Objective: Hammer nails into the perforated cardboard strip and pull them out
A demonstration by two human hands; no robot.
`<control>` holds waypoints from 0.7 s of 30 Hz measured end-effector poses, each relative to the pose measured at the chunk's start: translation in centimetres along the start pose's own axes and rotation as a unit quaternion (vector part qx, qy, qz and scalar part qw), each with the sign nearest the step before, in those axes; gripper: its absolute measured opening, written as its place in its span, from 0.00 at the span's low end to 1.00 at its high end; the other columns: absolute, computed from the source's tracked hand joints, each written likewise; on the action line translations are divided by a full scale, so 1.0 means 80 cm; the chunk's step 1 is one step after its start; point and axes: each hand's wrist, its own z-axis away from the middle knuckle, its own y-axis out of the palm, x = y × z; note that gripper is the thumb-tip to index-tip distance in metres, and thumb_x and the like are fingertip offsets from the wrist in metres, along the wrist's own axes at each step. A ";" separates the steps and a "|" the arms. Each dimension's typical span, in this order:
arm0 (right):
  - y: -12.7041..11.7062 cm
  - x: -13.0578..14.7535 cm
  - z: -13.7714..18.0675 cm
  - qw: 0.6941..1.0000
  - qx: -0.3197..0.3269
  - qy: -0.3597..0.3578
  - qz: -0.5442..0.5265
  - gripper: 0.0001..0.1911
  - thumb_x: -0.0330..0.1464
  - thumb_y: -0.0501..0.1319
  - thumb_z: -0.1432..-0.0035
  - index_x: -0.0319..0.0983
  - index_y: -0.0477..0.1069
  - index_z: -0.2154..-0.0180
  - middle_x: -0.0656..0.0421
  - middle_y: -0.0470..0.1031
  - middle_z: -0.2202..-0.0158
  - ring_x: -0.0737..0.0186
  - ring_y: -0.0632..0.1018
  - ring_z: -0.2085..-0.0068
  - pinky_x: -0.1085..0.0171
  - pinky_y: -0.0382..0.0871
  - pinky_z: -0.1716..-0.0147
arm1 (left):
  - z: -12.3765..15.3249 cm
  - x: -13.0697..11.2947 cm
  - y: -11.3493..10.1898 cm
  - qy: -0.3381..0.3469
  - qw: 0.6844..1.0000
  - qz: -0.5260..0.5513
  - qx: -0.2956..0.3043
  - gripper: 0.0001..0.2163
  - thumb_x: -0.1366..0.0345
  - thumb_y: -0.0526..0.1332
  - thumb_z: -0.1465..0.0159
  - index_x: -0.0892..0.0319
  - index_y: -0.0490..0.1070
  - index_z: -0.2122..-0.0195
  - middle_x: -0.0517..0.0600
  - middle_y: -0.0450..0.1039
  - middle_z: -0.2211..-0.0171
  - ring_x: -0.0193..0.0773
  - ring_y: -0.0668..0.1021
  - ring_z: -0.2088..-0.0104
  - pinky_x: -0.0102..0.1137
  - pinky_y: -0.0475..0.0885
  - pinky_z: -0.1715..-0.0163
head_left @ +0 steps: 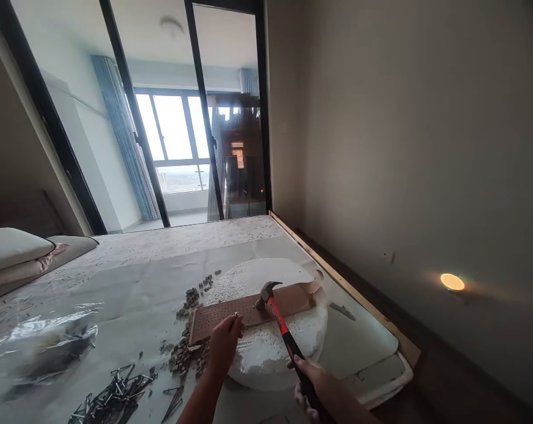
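My right hand (313, 380) is wrapped round the black grip of a claw hammer (280, 318) with a red and black handle. The hammer's head is over a brown board (257, 309) dotted with small holes; whether it touches the board I cannot tell. Close to the board's near edge, my left hand (225, 341) is closed in a pinch, and what is between its fingertips is too small to make out. Beneath the board lies a round white foam slab (275, 359) with a rough, pitted surface.
Grey stone-like bits (182, 356) lie along the slab's left side. A heap of nails (113, 394) is at the front left, beside a clear plastic bag (49, 347). Folded bedding (16, 253) sits far left. A wooden bed rail (337, 277) runs along the right.
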 end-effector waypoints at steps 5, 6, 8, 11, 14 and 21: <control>-0.013 -0.005 -0.004 0.999 0.023 -0.009 0.036 0.15 0.38 0.56 0.55 0.40 0.56 0.65 0.64 0.69 0.79 0.73 0.61 0.89 0.71 0.52 0.90 | -0.018 -0.010 0.026 -0.002 0.999 0.037 -0.002 0.21 0.50 0.50 0.40 0.59 0.66 0.81 0.49 0.68 0.82 0.34 0.71 0.80 0.26 0.62 0.78; -0.015 -0.005 -0.003 0.998 0.029 -0.018 0.048 0.16 0.38 0.56 0.56 0.39 0.56 0.64 0.65 0.69 0.80 0.73 0.61 0.89 0.71 0.51 0.91 | -0.024 -0.012 0.030 -0.005 0.999 0.044 -0.015 0.20 0.50 0.51 0.40 0.59 0.67 0.81 0.50 0.69 0.81 0.34 0.72 0.79 0.26 0.63 0.78; -0.017 -0.001 0.004 0.997 0.034 -0.028 0.065 0.19 0.39 0.57 0.57 0.39 0.55 0.63 0.68 0.64 0.84 0.73 0.59 0.90 0.71 0.50 0.92 | -0.037 -0.017 0.039 -0.018 0.997 0.063 -0.051 0.21 0.50 0.52 0.41 0.59 0.67 0.83 0.51 0.70 0.79 0.35 0.73 0.77 0.26 0.63 0.77; -0.023 0.008 0.017 0.996 0.031 -0.046 0.069 0.23 0.43 0.58 0.57 0.38 0.56 0.61 0.73 0.55 0.87 0.74 0.57 0.90 0.72 0.50 0.92 | -0.053 -0.022 0.057 -0.049 0.990 0.094 -0.093 0.19 0.51 0.54 0.42 0.59 0.70 0.82 0.49 0.71 0.81 0.35 0.73 0.76 0.26 0.63 0.77; -0.035 0.012 0.034 0.994 0.022 -0.070 0.082 0.26 0.45 0.58 0.54 0.37 0.57 0.57 0.74 0.53 0.89 0.74 0.56 0.90 0.72 0.51 0.91 | -0.064 -0.025 0.080 -0.059 0.989 0.105 -0.084 0.16 0.54 0.56 0.43 0.59 0.72 0.81 0.48 0.72 0.81 0.35 0.74 0.76 0.26 0.63 0.75; -0.067 0.008 0.063 0.993 -0.033 -0.065 0.092 0.38 0.51 0.56 0.54 0.33 0.54 0.48 0.75 0.50 0.90 0.73 0.50 0.90 0.72 0.48 0.92 | -0.094 -0.012 0.104 -0.028 0.999 -0.014 0.010 0.11 0.60 0.58 0.42 0.59 0.77 0.72 0.51 0.77 0.72 0.36 0.75 0.69 0.28 0.64 0.67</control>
